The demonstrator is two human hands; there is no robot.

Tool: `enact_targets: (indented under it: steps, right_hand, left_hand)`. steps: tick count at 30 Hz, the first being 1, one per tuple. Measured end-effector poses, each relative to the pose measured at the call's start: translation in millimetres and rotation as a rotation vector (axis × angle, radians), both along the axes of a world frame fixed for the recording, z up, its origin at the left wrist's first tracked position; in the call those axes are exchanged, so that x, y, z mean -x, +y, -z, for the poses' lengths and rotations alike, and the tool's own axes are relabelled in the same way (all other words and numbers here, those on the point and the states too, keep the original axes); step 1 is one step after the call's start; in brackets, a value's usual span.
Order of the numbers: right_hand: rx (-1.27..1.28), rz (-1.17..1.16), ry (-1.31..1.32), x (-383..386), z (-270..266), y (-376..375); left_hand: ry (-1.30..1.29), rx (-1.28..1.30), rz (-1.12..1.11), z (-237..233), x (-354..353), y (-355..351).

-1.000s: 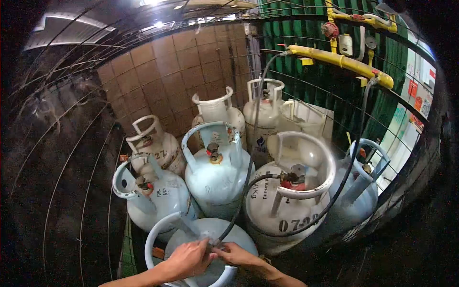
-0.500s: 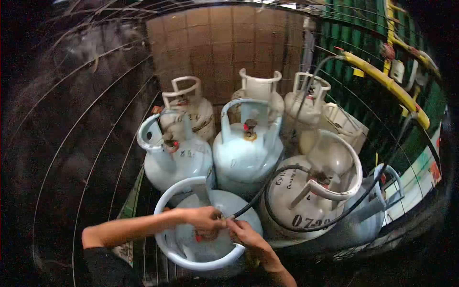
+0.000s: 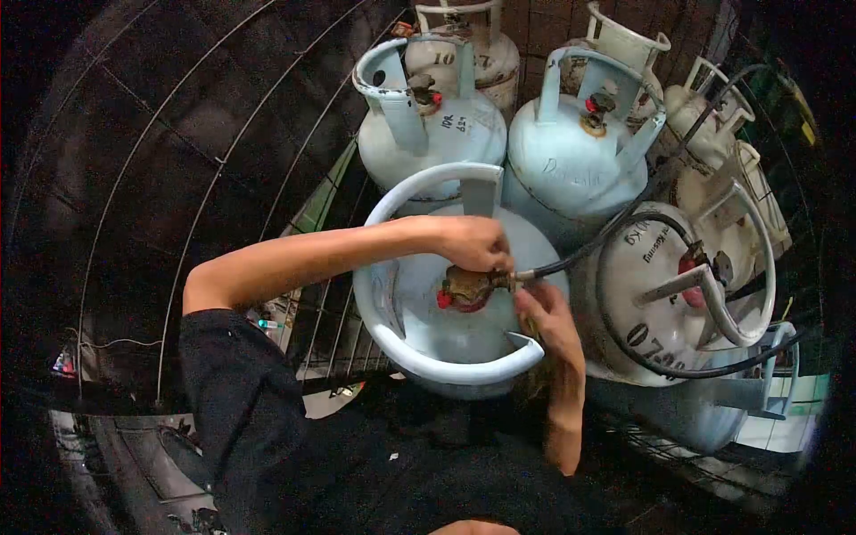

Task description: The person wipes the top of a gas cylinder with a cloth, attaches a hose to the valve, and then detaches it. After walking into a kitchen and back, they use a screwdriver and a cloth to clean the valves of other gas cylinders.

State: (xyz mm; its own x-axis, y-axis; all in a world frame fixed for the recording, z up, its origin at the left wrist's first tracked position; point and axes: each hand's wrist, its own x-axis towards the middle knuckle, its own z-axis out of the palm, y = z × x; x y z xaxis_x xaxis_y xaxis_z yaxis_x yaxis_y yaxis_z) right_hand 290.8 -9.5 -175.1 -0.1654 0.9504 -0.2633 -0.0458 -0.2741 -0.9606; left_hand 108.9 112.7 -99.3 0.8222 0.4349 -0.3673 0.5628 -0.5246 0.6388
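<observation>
A pale blue gas cylinder (image 3: 446, 334) with a tubular collar stands upright before me. At its top is a brassy valve (image 3: 468, 287) with a red part on its left side. The metal end fitting (image 3: 524, 276) of a black hose (image 3: 571, 257) meets the valve's right side. My left hand (image 3: 474, 242) is closed over the fitting from above, its fingertips at the joint. From below, my right hand (image 3: 551, 319) has its fingers curled against the same fitting, slightly blurred. Whether the threads are engaged is hidden by my fingers.
A grey-white cylinder (image 3: 637, 294) marked with numbers stands close on the right, the hose looping across it. Behind are two more pale blue cylinders (image 3: 432, 138) (image 3: 575, 165) and several cream ones. Wire mesh (image 3: 218, 160) encloses the left side.
My view has tilted down and moved closer over the front cylinder. The hose end, earlier pinched between both hands above the cylinder, is now at the valve's side.
</observation>
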Motion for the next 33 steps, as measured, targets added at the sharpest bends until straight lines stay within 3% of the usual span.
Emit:
enact_targets:
  steps: [4, 6, 9, 13, 17, 20, 21, 22, 26, 28, 30, 32, 33]
  right_hand:
    - [0.043, -0.012, 0.019, 1, -9, -4]
    - [-0.053, -0.015, 0.249, -1, 3, -4]
    - [-0.068, 0.066, 0.153, 1, 13, -6]
    - [0.001, 0.094, 0.218, 8, 8, 1]
    - [-0.026, 0.050, 0.094, 8, 5, 6]
    - [-0.010, 0.104, 0.015, 8, 2, 5]
    - [0.053, 0.049, 0.140, 3, 1, 2]
    - [0.121, -0.006, 0.263, -1, 1, -1]
    - [-0.001, 0.136, 0.192, 2, 12, -6]
    - [-0.154, 0.313, 0.155, 15, 15, 0]
    - [-0.014, 0.239, 0.257, 10, 15, -1]
    - [0.009, 0.007, 0.200, 5, 24, 3]
    - [0.025, 0.054, 0.234, 8, 5, 0]
  left_hand:
    - [0.020, -0.112, -0.108, -7, 3, -4]
    - [-0.022, -0.143, -0.129, -15, -2, -11]
    - [0.102, -0.238, -0.082, -41, -9, -32]
    - [0.018, -0.287, -0.041, -17, -12, -40]
    - [0.087, -0.023, 0.040, 10, -15, -7]
    - [0.108, -0.142, -0.137, 18, -4, 0]
    - [0.100, -0.212, -0.190, 7, 0, -5]
    - [0.101, -0.210, -0.186, -2, -1, -9]
    - [-0.033, -0.129, -0.170, -17, -7, -34]
    - [-0.045, -0.499, 0.037, -14, -8, -43]
    - [0.008, -0.444, -0.014, -14, -16, -42]
    - [0.251, -0.059, -0.018, -24, -20, -23]
    - [0.137, 0.044, -0.088, -3, -13, -13]
